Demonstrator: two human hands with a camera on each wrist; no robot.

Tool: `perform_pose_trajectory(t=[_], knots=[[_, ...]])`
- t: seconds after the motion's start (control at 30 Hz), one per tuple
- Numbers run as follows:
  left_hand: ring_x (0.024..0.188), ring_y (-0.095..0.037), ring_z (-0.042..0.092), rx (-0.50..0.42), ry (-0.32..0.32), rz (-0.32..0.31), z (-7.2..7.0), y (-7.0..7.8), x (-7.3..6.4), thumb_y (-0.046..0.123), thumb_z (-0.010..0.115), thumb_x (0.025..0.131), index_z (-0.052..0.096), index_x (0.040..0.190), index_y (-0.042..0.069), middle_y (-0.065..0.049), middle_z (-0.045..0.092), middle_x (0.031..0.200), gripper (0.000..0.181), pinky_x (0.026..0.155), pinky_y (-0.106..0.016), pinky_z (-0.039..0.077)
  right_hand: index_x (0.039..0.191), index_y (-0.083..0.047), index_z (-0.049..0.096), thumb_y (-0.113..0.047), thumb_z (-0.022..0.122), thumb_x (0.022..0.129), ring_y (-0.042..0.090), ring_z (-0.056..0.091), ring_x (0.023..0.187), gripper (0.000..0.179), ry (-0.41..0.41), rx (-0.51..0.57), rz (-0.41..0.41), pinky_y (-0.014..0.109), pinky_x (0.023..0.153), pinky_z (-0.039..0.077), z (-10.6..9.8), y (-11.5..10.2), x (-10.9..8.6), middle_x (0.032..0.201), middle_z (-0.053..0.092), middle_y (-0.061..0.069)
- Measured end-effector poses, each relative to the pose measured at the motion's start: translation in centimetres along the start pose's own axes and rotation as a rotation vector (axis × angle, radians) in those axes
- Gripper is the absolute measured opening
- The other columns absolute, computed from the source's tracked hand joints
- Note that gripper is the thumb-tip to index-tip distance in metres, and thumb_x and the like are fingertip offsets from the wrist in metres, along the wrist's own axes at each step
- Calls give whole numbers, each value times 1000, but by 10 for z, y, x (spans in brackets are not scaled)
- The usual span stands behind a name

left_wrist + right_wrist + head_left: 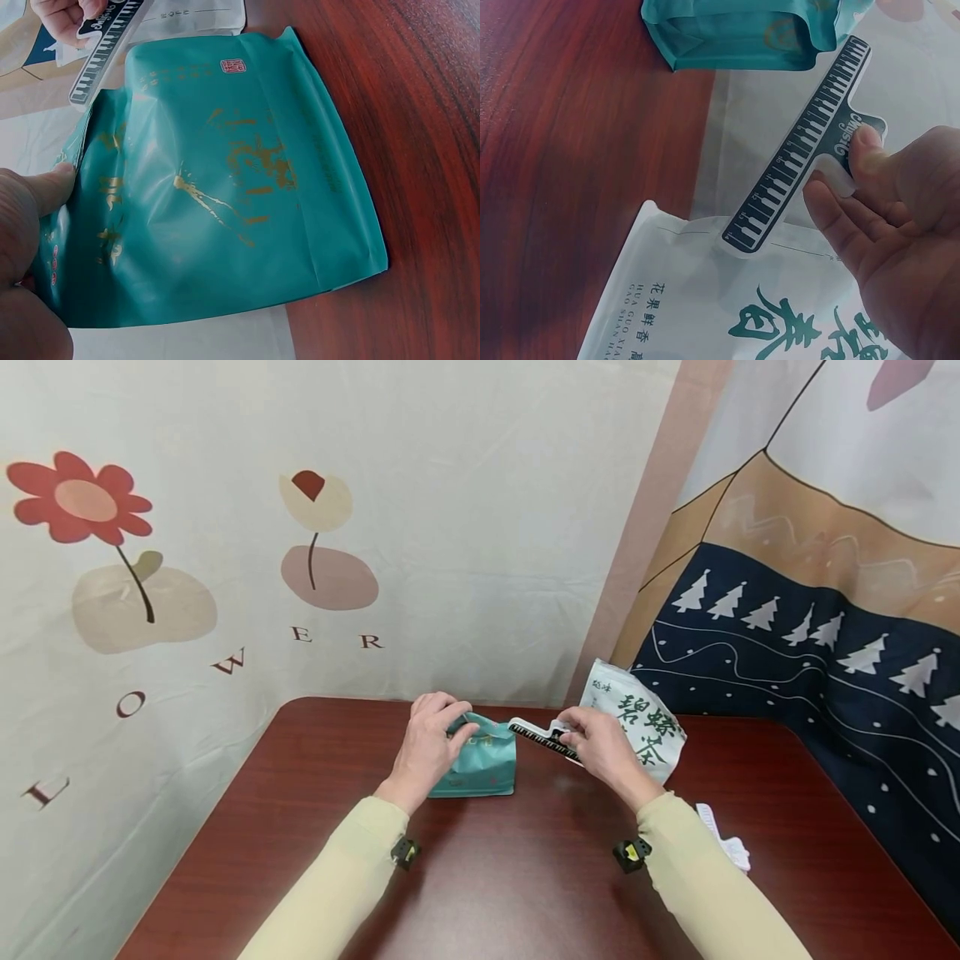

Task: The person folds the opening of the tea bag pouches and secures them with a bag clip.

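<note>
A teal bag (483, 772) with gold print stands on the table, its top folded over. At that top my left hand (431, 739) pinches the fold, the thumb (54, 186) lying along it in the left wrist view. My right hand (600, 745) holds a long clip (802, 150) with a piano-key pattern by its handle, thumb on one side and fingers on the other. The clip's far end points at the teal bag's upper right corner. Behind the right hand is a white bag (660, 727) with green Chinese characters.
On the right of the dark red wooden table (517, 893), beside the right forearm, lies a white clip-like object (723, 839). A printed curtain (480, 527) hangs right behind the table's back edge. Both wrists carry small black cameras.
</note>
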State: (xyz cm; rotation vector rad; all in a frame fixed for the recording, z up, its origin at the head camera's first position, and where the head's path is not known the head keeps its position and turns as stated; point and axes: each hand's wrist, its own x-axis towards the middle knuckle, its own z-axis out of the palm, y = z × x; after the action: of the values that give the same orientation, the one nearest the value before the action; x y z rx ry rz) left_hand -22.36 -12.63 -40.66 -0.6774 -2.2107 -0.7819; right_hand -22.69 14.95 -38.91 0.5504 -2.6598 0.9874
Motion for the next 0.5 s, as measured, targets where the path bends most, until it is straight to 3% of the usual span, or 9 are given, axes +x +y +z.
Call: perform_pose_trajectory(t=[0.5], knots=[[93, -28, 58, 4, -7, -1, 0, -1, 1, 11, 86, 83, 76, 102, 5, -6, 63, 93, 22, 93, -45, 45, 94, -2, 76, 10, 73, 87, 22, 67, 79, 14, 10, -25, 11, 37, 73, 53, 1, -1, 7, 89, 76, 10]])
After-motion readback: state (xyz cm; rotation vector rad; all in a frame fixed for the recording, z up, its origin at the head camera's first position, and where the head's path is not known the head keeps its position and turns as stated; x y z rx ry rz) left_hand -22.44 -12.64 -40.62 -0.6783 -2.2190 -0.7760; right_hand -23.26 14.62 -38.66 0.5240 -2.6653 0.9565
